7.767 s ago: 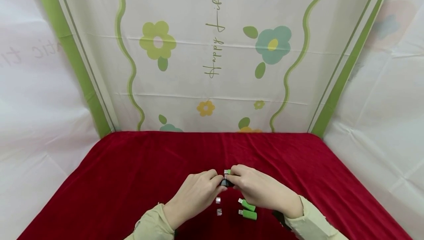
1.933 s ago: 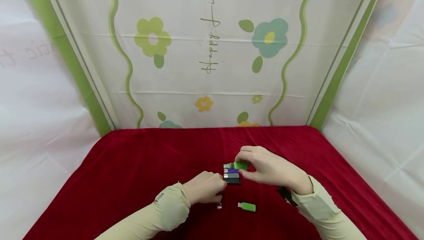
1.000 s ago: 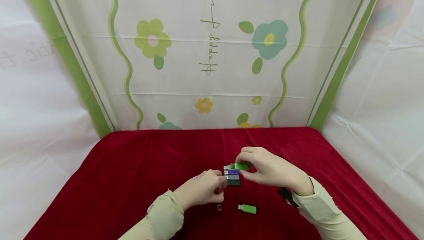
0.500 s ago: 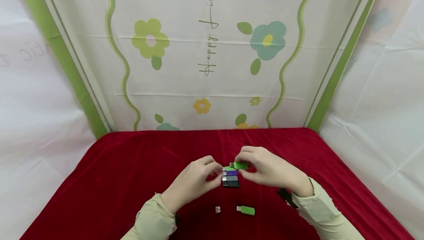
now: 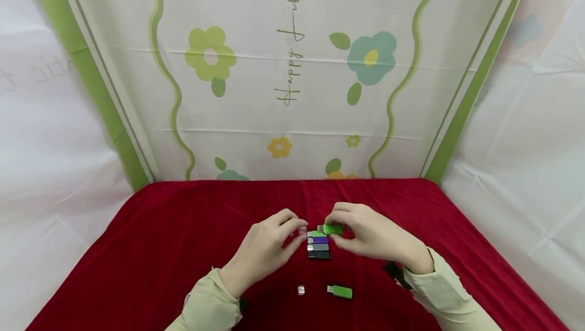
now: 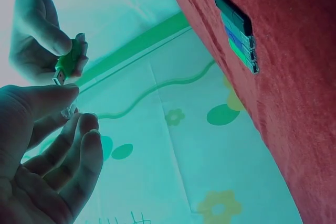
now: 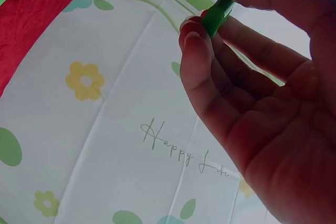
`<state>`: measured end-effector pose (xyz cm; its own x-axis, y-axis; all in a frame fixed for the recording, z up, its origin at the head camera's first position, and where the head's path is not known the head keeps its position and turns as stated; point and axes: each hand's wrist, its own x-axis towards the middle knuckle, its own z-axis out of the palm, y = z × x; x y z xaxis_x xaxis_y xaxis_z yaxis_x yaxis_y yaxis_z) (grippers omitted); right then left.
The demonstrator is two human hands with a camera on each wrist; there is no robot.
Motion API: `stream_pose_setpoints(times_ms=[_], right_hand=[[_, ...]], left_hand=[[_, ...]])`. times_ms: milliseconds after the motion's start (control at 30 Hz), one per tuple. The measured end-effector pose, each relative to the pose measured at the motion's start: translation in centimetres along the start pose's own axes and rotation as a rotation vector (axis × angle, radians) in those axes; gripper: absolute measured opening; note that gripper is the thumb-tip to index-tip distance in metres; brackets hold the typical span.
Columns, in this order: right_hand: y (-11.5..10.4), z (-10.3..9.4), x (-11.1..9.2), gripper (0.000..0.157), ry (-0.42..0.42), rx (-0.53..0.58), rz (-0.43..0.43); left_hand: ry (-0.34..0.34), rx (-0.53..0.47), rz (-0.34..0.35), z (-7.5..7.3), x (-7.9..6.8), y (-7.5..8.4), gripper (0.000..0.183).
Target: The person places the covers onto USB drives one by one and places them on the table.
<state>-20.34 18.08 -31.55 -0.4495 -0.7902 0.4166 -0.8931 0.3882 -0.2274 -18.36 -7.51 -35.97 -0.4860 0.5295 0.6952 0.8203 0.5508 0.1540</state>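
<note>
Between thumb and fingers my right hand (image 5: 365, 229) pinches a green USB flash drive (image 5: 332, 229), its bare metal plug pointing left. My left hand (image 5: 269, 244) pinches a small clear cap (image 5: 303, 230) just left of that plug. In the left wrist view a narrow gap shows between the plug (image 6: 59, 77) and the cap (image 6: 67, 112). The right wrist view has the green drive (image 7: 216, 17) at the right fingertips. Just below the hands in the head view lie a purple drive (image 5: 320, 240), a grey drive (image 5: 320, 247), a black drive (image 5: 319, 255) and another green one, side by side.
Nearer the person, an uncapped green flash drive (image 5: 342, 292) and a loose clear cap (image 5: 301, 290) lie on the red cloth (image 5: 183, 250). A white flowered curtain (image 5: 256, 102) stands behind the table and along both sides.
A black drive earlier between both hands now lies in the row. My right hand took up a green drive; my left picked up a cap and moved up toward its plug.
</note>
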Motion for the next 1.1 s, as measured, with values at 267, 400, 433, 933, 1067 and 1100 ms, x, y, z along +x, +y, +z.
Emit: stream_pose_setpoints(times_ms=[267,400,433,933,1067,1100], right_hand=[[0.13,0.09,-0.01,0.020,0.012,-0.036,-0.009],[0.13,-0.02,0.08,0.020,0.011,-0.027,-0.017],[0.14,-0.03,0.12,0.021,0.010,-0.022,-0.019],[0.39,0.28,0.12,0.021,-0.011,-0.023,-0.017],[0.33,0.33,0.07,0.020,-0.026,-0.016,-0.008],[0.33,0.33,0.11,0.020,-0.027,-0.016,-0.011]], left_hand=[[-0.005,0.007,-0.016,-0.45,0.04,0.24,0.019],[-0.008,0.010,-0.016,-0.50,0.13,0.24,0.019],[-0.007,0.012,-0.016,-0.51,0.18,0.25,0.019],[0.009,0.022,-0.024,-0.20,-0.03,0.66,0.019],[0.004,0.021,-0.020,-0.24,0.09,0.75,0.019],[0.005,0.022,-0.019,-0.26,0.11,0.75,0.020]])
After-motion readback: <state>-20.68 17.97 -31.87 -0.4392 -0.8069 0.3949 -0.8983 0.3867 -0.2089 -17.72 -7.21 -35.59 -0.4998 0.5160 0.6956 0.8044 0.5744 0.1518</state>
